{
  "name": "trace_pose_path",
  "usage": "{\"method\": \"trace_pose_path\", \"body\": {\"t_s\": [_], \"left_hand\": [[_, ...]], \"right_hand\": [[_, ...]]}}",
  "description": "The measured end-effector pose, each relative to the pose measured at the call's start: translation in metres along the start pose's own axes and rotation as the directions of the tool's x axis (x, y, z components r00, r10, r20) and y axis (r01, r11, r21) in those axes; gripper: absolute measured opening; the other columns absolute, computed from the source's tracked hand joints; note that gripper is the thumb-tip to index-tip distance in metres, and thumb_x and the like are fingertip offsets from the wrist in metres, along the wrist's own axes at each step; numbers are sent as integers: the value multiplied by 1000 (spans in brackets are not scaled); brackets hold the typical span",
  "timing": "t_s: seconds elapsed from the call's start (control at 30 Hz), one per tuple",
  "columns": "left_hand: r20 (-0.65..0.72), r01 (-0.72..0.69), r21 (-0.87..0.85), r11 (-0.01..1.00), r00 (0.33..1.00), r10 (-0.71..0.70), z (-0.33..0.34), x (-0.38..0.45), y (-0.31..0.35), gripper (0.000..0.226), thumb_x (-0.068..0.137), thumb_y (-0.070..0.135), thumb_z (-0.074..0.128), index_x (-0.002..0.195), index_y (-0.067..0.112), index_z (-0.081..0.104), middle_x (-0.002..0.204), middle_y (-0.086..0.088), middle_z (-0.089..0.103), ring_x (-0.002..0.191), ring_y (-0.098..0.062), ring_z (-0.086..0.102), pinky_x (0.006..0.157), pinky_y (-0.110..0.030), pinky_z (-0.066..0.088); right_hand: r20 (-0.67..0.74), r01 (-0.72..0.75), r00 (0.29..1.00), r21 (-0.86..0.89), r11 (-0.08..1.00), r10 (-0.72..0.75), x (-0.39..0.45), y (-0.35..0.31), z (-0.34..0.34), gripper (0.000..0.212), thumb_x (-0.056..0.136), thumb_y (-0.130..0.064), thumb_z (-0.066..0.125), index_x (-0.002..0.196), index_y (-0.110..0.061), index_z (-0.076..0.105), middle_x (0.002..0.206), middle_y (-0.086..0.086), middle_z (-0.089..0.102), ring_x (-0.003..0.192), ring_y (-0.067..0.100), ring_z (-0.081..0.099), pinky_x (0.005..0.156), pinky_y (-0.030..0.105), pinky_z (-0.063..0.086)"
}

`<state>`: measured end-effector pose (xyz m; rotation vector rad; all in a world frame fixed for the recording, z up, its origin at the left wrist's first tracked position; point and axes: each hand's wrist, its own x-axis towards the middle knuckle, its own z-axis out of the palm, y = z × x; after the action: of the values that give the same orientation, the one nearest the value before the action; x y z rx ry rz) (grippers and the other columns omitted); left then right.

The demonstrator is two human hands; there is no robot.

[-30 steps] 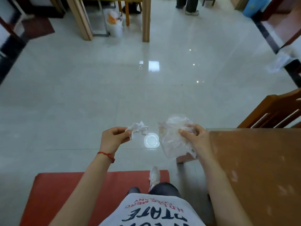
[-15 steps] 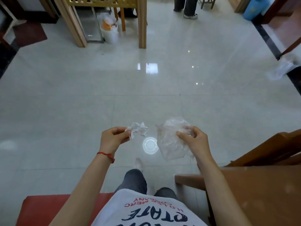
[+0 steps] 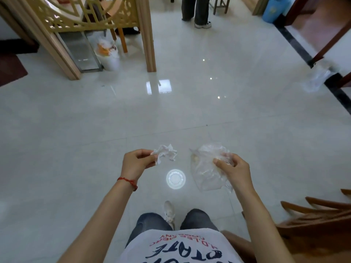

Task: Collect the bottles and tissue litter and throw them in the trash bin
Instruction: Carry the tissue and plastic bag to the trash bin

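My left hand (image 3: pixel 135 161) pinches a crumpled white tissue (image 3: pixel 165 151) at waist height. Held out beside it, my right hand (image 3: pixel 232 168) grips a crinkled clear plastic bag (image 3: pixel 206 168) that hangs below the fingers. A white trash bin (image 3: pixel 108 56) lined with a bag and holding orange and white litter stands far ahead on the left, against a wooden post. No bottle shows in this view.
A glossy tiled floor (image 3: pixel 76 139) stretches ahead. A carved wooden screen (image 3: pixel 91 14) stands at the back left, a person's legs (image 3: pixel 195 12) behind it, a blue bin (image 3: pixel 272 9) at the back right. A clear bag (image 3: pixel 315 80) lies on the right; a wooden chair (image 3: pixel 319 215) is close.
I have walked forward: the table and red surface have dropped out of view and the white bin is nearer. Both hands keep their hold on the tissue and the plastic bag.
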<state>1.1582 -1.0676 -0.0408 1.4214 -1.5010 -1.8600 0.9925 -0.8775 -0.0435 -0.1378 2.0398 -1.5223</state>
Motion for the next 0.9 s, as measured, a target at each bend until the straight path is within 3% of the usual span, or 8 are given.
{"method": "trace_pose_path", "body": {"t_s": [0.17, 0.3, 0.5, 0.63, 0.77, 0.9], "left_hand": [[24, 22, -1, 1000, 999, -22, 12, 54, 24, 9, 73, -7, 68, 75, 1, 67, 72, -11, 65, 55, -6, 64, 58, -15, 55], [42, 35, -5, 999, 998, -35, 39, 101, 43, 12, 73, -8, 67, 71, 3, 67, 63, -1, 66, 54, -6, 64, 57, -15, 55], [120, 11, 46, 999, 993, -17, 91, 172, 84, 11, 74, -9, 67, 72, 2, 66, 61, -2, 66, 55, -7, 63, 57, -15, 54], [197, -13, 98, 995, 980, -6, 133, 213, 116, 9, 74, -9, 67, 76, 0, 66, 69, -9, 64, 53, -5, 64, 58, -15, 55], [297, -42, 153, 987, 955, -6, 176, 241, 140, 13, 74, -7, 67, 71, 5, 66, 71, -9, 65, 64, -16, 63, 59, -16, 56], [416, -75, 229, 971, 909, -28, 216, 261, 156, 12, 75, -6, 67, 72, 6, 67, 73, -9, 66, 67, -16, 63, 59, -15, 56]], "right_hand": [[-33, -22, 999, -7, 1000, 21, 45, -20, 18, 29, 75, -8, 74, 102, -10, 63, 92, 3, 66, 80, 14, 63, 64, 17, 52], [-60, -28, 998, 29, 999, 29, 88, -36, 25, 23, 77, -5, 72, 97, -10, 63, 81, -3, 64, 70, 7, 60, 54, 8, 48], [-142, -24, 989, 77, 997, 35, 165, -65, 17, 22, 76, -6, 72, 96, -11, 64, 81, -1, 64, 69, 7, 60, 55, 7, 48], [-211, -16, 977, 105, 994, 38, 204, -81, 2, 17, 76, -8, 72, 92, -10, 64, 77, -1, 62, 66, 8, 58, 53, 7, 46], [-292, -26, 954, 144, 989, 67, 231, -92, -12, 18, 76, -8, 73, 91, -12, 65, 78, -3, 64, 69, 9, 60, 54, 7, 47], [-406, -20, 907, 225, 974, 113, 240, -95, -25, 16, 76, -5, 72, 88, -12, 64, 76, -4, 63, 67, 9, 59, 54, 7, 46]]}}
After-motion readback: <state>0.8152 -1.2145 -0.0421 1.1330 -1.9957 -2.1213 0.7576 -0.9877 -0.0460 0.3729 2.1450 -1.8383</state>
